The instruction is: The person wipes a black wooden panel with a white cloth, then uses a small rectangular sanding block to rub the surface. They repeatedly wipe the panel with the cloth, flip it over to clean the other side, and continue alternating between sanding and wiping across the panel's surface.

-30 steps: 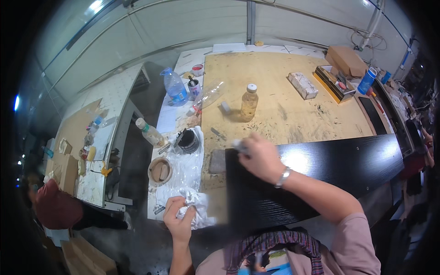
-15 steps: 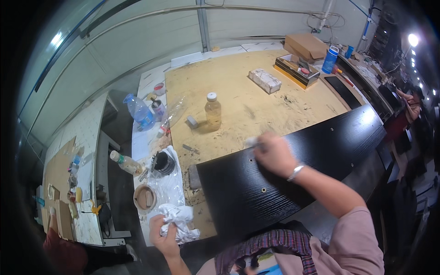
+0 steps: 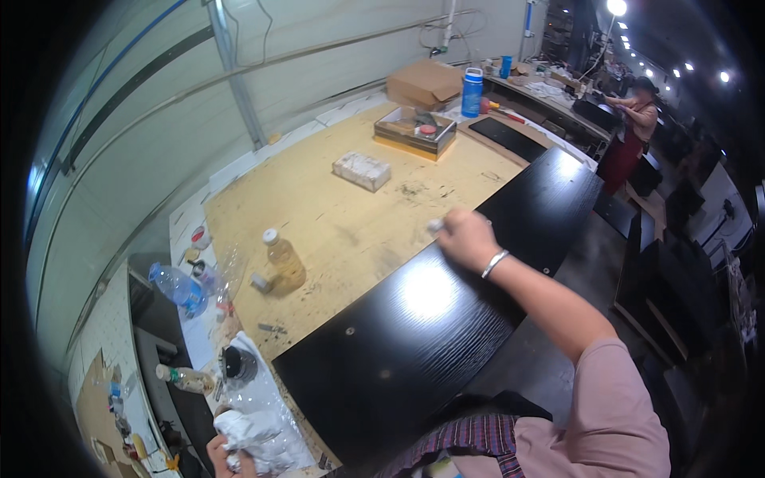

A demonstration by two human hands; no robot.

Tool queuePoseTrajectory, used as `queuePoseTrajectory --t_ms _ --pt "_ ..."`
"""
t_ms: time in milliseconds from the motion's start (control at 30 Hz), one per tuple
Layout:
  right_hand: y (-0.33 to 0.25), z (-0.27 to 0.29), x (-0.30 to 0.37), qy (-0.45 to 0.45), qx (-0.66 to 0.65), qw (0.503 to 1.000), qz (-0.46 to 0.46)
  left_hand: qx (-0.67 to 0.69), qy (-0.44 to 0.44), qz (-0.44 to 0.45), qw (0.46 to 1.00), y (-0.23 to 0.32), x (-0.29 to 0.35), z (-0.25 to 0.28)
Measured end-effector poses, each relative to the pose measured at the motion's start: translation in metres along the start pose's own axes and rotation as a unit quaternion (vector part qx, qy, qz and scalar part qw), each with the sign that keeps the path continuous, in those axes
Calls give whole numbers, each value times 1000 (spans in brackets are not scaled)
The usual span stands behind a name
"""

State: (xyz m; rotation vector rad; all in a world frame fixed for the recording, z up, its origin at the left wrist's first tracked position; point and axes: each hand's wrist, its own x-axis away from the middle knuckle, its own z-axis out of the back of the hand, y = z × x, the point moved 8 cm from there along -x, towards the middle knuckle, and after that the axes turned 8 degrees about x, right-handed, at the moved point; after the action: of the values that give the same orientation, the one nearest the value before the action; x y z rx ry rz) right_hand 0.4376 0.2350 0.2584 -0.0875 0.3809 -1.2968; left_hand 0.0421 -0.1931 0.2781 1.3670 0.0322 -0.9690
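A long glossy black wood-grain board (image 3: pixel 414 350) with small holes lies slantwise on the worktable (image 3: pixel 335 223). My right hand (image 3: pixel 468 239), a silver bracelet on its wrist, is closed at the board's far long edge. A small whitish wad (image 3: pixel 436 226) pokes out of its fingers; its kind is too small to make out. At the lower left, my left hand (image 3: pixel 226 457) grips a crumpled white cloth (image 3: pixel 253 434). Close by stand a black-stained jar (image 3: pixel 239 362) on white plastic sheeting and a bottle with a green band (image 3: pixel 185 378).
A bottle of yellowish liquid (image 3: pixel 284 260) stands beside a small grey block (image 3: pixel 259 281). Farther back are a wrapped block (image 3: pixel 362 171), an open box of tools (image 3: pixel 414 134), a carton (image 3: pixel 424 84) and a blue bottle (image 3: pixel 472 93). A co-worker (image 3: pixel 633 131) stands at the far right.
The view has swung to the right, so the table things sit farther left. My right hand has slid rightward along the board's far edge. My left hand still grips the cloth.
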Motion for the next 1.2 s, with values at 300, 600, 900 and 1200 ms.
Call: queuePoseTrajectory --t_ms 300,600,900,1200 --pt "67 8 -16 76 -46 987 136 22 -213 -130 968 141 -15 -142" --pt "324 67 -133 37 15 999 -2 -33 -339 -63 938 202 15 -417" --pt "445 70 -185 10 42 999 26 -174 -385 -135 896 200 47 -615" --pt "526 89 -215 69 49 995 51 -231 -340 -150 899 222 62 -677"
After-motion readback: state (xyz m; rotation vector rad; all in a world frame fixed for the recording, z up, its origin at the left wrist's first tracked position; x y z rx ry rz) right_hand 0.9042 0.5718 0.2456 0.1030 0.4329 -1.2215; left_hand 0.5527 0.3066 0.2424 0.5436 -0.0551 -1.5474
